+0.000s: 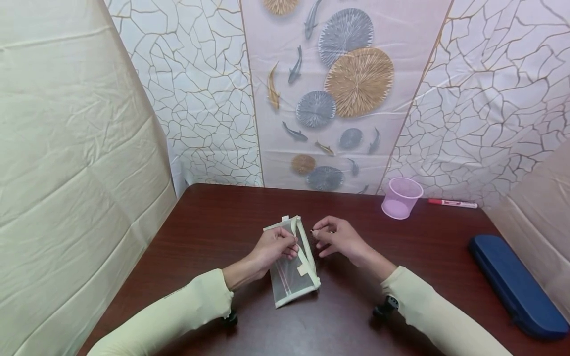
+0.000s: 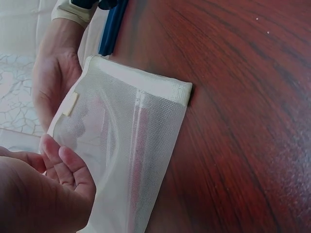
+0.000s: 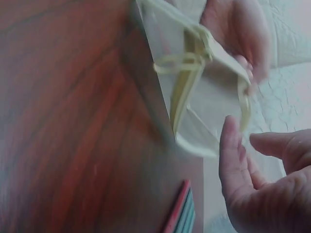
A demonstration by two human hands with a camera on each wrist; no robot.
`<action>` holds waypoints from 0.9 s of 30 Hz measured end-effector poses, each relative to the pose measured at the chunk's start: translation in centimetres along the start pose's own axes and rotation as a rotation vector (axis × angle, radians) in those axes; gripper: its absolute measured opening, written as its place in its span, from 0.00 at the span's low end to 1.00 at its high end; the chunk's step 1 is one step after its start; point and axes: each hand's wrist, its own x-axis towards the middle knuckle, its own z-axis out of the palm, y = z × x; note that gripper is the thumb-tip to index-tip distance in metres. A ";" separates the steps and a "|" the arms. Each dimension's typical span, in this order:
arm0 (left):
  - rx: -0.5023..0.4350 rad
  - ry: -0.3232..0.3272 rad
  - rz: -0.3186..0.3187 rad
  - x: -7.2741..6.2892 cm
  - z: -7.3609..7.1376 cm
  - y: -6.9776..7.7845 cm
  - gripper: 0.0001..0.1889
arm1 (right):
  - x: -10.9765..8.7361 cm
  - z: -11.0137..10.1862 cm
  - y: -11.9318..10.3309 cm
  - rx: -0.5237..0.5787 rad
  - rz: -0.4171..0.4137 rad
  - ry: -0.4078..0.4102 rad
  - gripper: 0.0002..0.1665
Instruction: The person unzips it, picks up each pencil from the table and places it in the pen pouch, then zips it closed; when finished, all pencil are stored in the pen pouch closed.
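Note:
A cream mesh zipper pouch lies slanted at mid-table, its zipper side spread apart. My left hand pinches the near lip of its opening between thumb and fingers. On the other side of the mouth is my right hand, fingers bent loosely and apart from the pouch. The right wrist view shows a gap between that thumb and the fingers, with nothing held there. A cord loop hangs at the zipper end. Through the mesh shows a reddish strip.
A pink see-through cup stands at the back right, with a red and white marker lying beside it. Along the right side lies a long dark blue case. Patterned cloth hangs behind the brown table.

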 end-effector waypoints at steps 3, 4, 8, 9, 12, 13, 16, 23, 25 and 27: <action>0.006 0.000 -0.006 0.0 0.0 0.1 0.02 | -0.2 -1.8 0.2 0.004 -0.031 0.035 0.22; 0.010 -0.002 -0.006 0.0 0.0 0.1 0.02 | -0.2 -2.4 0.3 0.010 -0.037 0.048 0.21; 0.022 -0.002 -0.008 0.0 -0.1 0.2 0.02 | -0.2 -4.9 0.7 0.030 -0.041 0.108 0.21; 0.025 0.000 -0.006 0.0 -0.1 0.2 0.03 | -0.2 -5.5 0.9 0.033 -0.038 0.122 0.20; 0.026 0.007 -0.001 -0.1 -0.2 0.2 0.03 | 0.1 -7.0 1.3 0.047 -0.030 0.164 0.19; 0.027 0.010 0.001 -0.2 -0.2 0.3 0.03 | 0.3 -7.5 1.5 0.044 -0.027 0.175 0.19; 0.027 0.009 -0.003 -0.2 -0.3 0.4 0.02 | 0.8 -8.8 2.1 0.014 -0.013 0.183 0.19; 0.033 0.002 -0.003 -0.1 -0.3 0.4 0.02 | 1.4 -12.5 3.4 -0.157 0.047 0.005 0.28; 0.041 0.003 -0.002 -0.1 -0.3 0.3 0.03 | 1.4 -13.3 3.8 -0.199 0.073 -0.060 0.28; 0.043 0.006 -0.007 -0.2 -0.3 0.2 0.03 | 1.5 -13.7 4.3 -0.241 0.085 -0.122 0.26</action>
